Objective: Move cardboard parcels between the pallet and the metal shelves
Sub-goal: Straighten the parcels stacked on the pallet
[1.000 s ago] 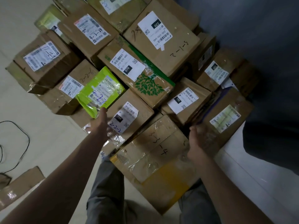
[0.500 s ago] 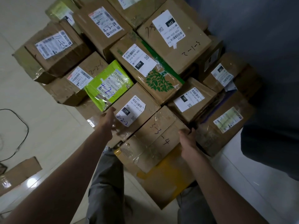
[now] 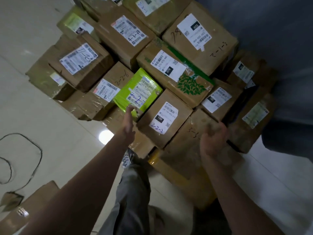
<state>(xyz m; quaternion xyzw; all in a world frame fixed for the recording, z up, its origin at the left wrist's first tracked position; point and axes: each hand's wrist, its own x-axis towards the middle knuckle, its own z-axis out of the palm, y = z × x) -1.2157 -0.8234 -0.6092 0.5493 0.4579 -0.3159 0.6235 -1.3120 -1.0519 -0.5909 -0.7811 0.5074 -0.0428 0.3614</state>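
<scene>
So, picking stage: left hand (image 3: 129, 118) reached to the near edge of the green parcel (image 3: 138, 93), fingertips touching it, fingers extended, no grasp closed. Right hand (image 3: 213, 139) hovered over the brown box marked 3-3 (image 3: 189, 143), fingers loosely curled, holding nothing as far as I could tell; motion blur hid them. Next move likely needs a firm grip under the green parcel's edge. Pallet hidden beneath boxes; shelves out of view.

Parcel storeroom: labelled cardboard parcels (image 3: 171, 122) stacked on tiled floor (image 3: 33, 124)
</scene>
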